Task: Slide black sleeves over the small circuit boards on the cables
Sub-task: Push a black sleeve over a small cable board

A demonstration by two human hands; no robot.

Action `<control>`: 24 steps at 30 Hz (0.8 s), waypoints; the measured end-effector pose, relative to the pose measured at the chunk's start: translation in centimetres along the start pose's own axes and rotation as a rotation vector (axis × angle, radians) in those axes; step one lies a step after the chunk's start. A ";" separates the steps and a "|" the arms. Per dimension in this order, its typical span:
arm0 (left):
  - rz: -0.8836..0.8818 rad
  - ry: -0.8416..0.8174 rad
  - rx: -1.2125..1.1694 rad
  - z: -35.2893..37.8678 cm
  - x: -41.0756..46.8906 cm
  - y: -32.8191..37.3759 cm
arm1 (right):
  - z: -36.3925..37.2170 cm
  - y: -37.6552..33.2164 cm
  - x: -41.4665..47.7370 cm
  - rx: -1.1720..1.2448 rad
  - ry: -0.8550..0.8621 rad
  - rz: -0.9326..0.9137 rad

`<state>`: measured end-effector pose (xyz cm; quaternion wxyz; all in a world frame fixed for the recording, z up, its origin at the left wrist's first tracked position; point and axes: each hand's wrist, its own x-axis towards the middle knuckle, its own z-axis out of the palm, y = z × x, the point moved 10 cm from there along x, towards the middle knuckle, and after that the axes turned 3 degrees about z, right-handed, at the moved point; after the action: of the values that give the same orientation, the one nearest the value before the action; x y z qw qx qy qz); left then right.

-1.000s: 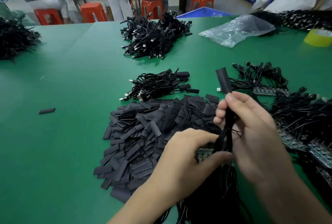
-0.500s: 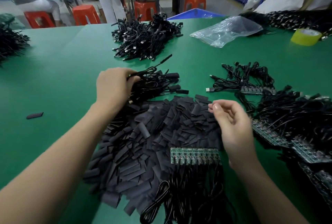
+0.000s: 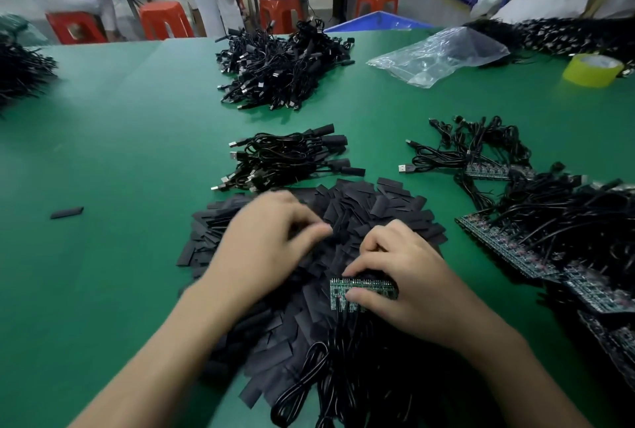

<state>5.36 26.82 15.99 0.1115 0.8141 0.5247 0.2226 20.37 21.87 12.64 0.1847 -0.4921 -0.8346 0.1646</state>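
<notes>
Boards: the row of little boards [image 3: 357,287] is lower centre of the frame, lying on the sleeve pile. Its long axis runs left-right, and its cables [image 3: 343,376] trail off toward the bottom edge.
Right hand: the right hand [image 3: 412,283] has it pinched, with the thumb on the near edge and fingers [image 3: 364,264] hooked over the far edge.
Left hand: the left hand [image 3: 268,245] is just up-left of the strip, over the sleeves and not touching the boards. The fingers look curled, but it's all motion blur, so I honestly can't tell if there's a sleeve in there.
Sleeves: a pile of flat black sleeves [image 3: 371,208] is spread under and beyond both hands.
Key bit: the sleeves are nearest the left hand and the strip's free end points that way, so I'd guess a sleeve comes in from the left.
Further out: a cable bundle [image 3: 285,159] sits above the pile on the green surface [image 3: 120,153].
</notes>
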 end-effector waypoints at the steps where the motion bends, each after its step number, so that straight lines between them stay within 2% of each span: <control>1: -0.010 -0.027 -0.023 0.7 -1.1 0.5 | 0.1 0.0 0.0 -0.009 -0.003 0.002; 4: -0.057 -0.071 -0.094 2.0 -3.4 1.3 | -0.5 0.0 0.1 0.094 0.054 0.021; 7: -0.100 -0.072 -0.293 2.7 -4.6 1.8 | -1.0 0.5 0.1 0.296 0.073 0.063; 11: -0.175 -0.128 -0.591 3.4 -5.5 1.4 | -0.6 1.3 -0.1 0.536 -0.032 0.150; 14: -0.213 -0.164 -0.744 3.9 -5.7 1.3 | -0.2 1.1 -0.1 0.545 -0.095 0.147; 24: -0.294 -0.190 -0.991 5.0 -6.0 1.2 | 0.2 0.8 -0.1 0.670 -0.147 0.147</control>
<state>6.64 21.18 10.65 0.5604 0.5981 0.4526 0.3512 20.94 22.14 12.03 0.2628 -0.4500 -0.7076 0.4771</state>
